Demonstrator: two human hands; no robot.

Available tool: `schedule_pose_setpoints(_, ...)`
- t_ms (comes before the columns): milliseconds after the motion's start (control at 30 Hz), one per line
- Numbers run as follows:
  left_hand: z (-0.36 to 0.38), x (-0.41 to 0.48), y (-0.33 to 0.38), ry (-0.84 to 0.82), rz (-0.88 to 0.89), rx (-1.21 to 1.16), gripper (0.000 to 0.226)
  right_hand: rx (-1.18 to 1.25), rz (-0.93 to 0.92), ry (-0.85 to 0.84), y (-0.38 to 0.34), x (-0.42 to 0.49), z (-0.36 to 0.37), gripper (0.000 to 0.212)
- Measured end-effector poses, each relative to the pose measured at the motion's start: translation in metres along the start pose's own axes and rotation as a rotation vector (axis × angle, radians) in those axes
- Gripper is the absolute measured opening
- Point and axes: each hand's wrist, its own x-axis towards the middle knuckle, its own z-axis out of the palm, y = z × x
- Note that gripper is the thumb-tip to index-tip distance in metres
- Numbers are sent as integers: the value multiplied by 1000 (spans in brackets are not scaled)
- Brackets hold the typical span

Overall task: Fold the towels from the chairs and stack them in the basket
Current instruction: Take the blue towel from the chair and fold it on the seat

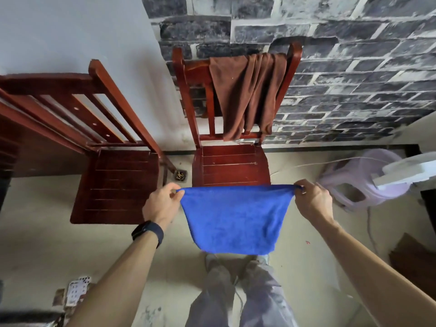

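Head view shows your left hand (162,204) pinching one upper corner of the blue towel (233,220) between thumb and fingers, and your right hand (311,201) pinching the other upper corner in the same way. Both grips are narrow and closed on the cloth. The upper edge is pulled almost straight between them, and the rest hangs free in front of your legs, touching nothing.

Just behind the towel stands the middle chair (231,166) with a bare seat. A brown towel (247,90) hangs over its back rail, bunched toward the right side. A second chair (118,185) stands to the left, and no towel shows on it. At the right, near the floor, lies a pale purple basket (349,182), tilted and partly hidden by a white object.

I judge that you are at the folding of the blue towel: it is spread out and ready. The next move calls for bringing the two corners together evenly, so the edges meet, before you carry it right to the basket. The brown towel is not yet taken.
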Motion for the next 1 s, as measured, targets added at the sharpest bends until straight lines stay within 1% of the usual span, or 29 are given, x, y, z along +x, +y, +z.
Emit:
schedule_pose_setpoints(100,30,44,6,-31,-61,-41,13,31,70,9,-9,44,27,25)
schedule_pose_setpoints(200,74,92,10,-46,-166,-236,1,139,198,-16,-12,93,66,26)
schedule_pose_setpoints(233,90,109,10,-38,-199,-309,3,196,247,-24,-12,110,81,25)
schedule_pose_setpoints(300,118,141,9,-29,-245,-459,8,393,341,-32,-12,139,110,19)
schedule_pose_setpoints(367,138,171,9,-2,-278,-573,3,606,424,-19,-14,167,135,15)
schedule_pose_setpoints(433,151,198,11,14,-299,-687,7,744,442,10,-18,193,155,18)
schedule_pose_setpoints(533,159,229,19,-12,-279,-788,19,842,386,25,-23,224,176,19)
schedule_pose_setpoints(567,163,236,20,-65,-276,-828,27,906,358,-11,-22,231,182,25)
schedule_pose_setpoints(600,170,240,20,-144,-283,-848,39,966,335,-76,-18,234,190,38)
schedule_pose_setpoints(633,179,241,18,-222,-290,-821,51,962,305,-141,-14,234,199,51)
schedule_pose_setpoints(667,191,239,13,-277,-286,-750,59,873,273,-188,-6,229,209,58)
schedule_pose_setpoints(700,205,234,3,-295,-276,-636,62,715,248,-214,5,222,220,56)
schedule_pose_setpoints(733,218,225,-9,-281,-269,-504,59,544,255,-226,22,212,233,51)
schedule_pose_setpoints(800,243,200,-36,-200,-295,-256,48,256,359,-254,56,185,256,44)
schedule_pose_setpoints(867,264,171,-62,-134,-356,-149,37,68,429,-302,89,156,274,39)
schedule_pose_setpoints(933,279,145,-78,-133,-421,-143,31,6,394,-334,113,133,286,36)
schedule_pose_setpoints(1000,291,127,-88,-158,-451,-157,33,54,381,-294,120,121,292,30)
